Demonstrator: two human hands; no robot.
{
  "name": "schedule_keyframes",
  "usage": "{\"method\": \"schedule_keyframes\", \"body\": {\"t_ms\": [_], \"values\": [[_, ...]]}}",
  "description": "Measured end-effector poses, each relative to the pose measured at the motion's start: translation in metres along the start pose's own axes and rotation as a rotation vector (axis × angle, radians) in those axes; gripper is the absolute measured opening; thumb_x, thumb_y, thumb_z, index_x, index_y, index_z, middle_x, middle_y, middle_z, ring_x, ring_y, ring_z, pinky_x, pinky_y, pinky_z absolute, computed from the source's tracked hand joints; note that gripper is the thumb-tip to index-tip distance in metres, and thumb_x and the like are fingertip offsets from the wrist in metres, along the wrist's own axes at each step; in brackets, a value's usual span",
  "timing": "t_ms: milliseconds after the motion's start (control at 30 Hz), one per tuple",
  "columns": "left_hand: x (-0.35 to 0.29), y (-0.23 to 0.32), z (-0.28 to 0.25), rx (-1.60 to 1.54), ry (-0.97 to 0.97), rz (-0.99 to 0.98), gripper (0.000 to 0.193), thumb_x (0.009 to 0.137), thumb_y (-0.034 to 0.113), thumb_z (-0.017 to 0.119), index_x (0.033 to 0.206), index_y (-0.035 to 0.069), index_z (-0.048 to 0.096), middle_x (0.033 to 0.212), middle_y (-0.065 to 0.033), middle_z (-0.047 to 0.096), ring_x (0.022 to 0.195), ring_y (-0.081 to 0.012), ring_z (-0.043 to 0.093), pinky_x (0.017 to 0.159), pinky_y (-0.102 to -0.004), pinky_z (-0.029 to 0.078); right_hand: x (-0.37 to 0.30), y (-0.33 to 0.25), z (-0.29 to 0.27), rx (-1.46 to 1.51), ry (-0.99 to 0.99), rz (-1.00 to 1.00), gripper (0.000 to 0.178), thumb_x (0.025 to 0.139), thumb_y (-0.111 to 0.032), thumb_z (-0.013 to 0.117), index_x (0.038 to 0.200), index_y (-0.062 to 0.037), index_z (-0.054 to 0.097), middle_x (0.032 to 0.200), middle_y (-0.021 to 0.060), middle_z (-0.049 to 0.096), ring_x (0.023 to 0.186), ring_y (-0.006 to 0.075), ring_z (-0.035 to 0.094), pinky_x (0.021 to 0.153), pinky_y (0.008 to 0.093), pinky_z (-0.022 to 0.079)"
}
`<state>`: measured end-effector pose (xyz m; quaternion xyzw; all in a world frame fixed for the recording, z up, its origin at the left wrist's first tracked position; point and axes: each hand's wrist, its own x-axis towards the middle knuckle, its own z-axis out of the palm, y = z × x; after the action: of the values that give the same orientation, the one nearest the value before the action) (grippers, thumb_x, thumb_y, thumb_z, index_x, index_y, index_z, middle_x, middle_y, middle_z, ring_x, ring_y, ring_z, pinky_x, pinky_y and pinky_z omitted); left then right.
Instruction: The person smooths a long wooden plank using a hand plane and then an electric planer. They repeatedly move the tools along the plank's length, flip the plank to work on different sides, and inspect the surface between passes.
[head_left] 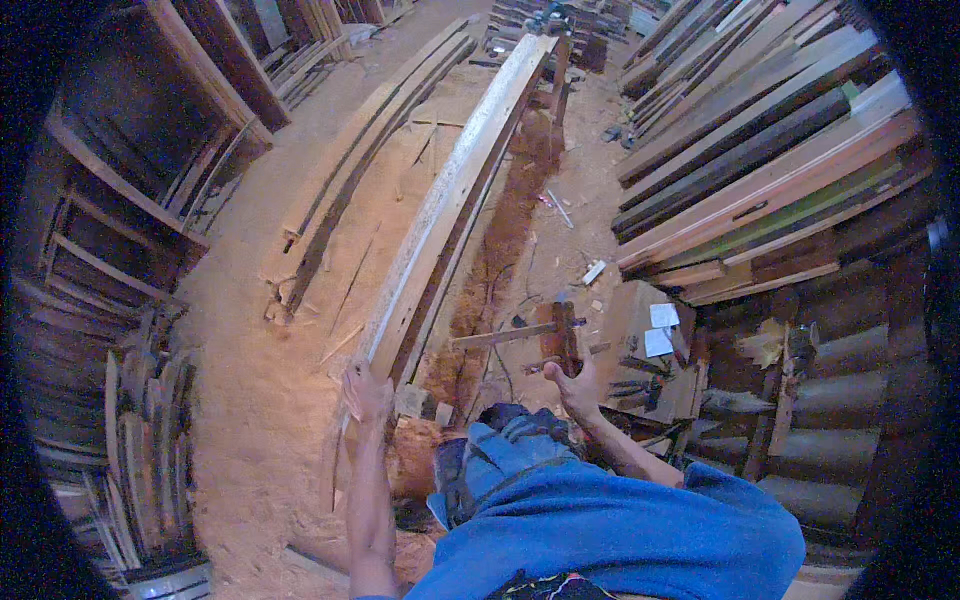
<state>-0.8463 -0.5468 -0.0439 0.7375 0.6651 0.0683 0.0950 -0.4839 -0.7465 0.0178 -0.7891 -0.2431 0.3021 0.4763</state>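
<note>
A long squared timber beam (pixel 455 190), pale on top, runs from near my body toward the far end of the workspace. My left hand (pixel 368 393) is closed at its near end, fingers against the edge. To the right of the beam, my right hand (pixel 578 388) grips a wooden tool with a dark brown block (pixel 560 338) and a thin bar crossing it, resembling a marking gauge. The thumb shows at the block's lower end; the other fingers are mostly hidden behind it. The tool is held apart from the beam.
Curved long timbers (pixel 375 130) lie on the sawdust-covered floor (pixel 250 400) to the left. Stacked boards (pixel 760 190) line the right side. A box (pixel 640 310) with papers and tools stands near my right arm. Upright offcuts (pixel 150 450) lean at the lower left.
</note>
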Motion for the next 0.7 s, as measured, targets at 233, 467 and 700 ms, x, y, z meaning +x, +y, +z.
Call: {"method": "schedule_keyframes", "body": {"t_ms": [233,467,700], "values": [[0.013,0.019,0.011,-0.023,0.149,-0.045,0.066,0.070,0.023,0.083,0.130,0.005,0.062,0.120,-0.0205,0.058,0.121,-0.0417,0.054,0.104,-0.0550,0.045,0.034,0.034,-0.012,0.119,-0.047,0.013,0.082,0.083,-0.054,0.085,0.137,-0.0009,0.053,0.112,0.0099,0.068,0.101,0.0190,0.066,0.088,0.0354,0.055],[0.016,0.101,0.012,0.054,0.052,-0.216,0.059,0.079,0.029,0.081,0.129,0.007,0.061,0.127,-0.0227,0.053,0.127,-0.0439,0.048,0.109,-0.0563,0.039,0.068,0.026,-0.014,-0.036,-0.021,0.001,0.088,0.082,-0.061,0.083,0.139,0.0010,0.055,0.120,0.0129,0.068,0.110,0.0227,0.065,0.097,0.0382,0.052],[-0.004,0.076,0.016,-0.060,-0.027,0.017,0.056,0.089,0.035,0.076,0.137,0.010,0.059,0.142,-0.0217,0.049,0.136,-0.0407,0.044,0.118,-0.0537,0.031,0.068,0.001,0.052,0.186,-0.079,0.142,0.092,0.085,-0.053,0.084,0.149,0.0013,0.046,0.135,0.0144,0.064,0.120,0.0238,0.062,0.107,0.0380,0.046]]}}
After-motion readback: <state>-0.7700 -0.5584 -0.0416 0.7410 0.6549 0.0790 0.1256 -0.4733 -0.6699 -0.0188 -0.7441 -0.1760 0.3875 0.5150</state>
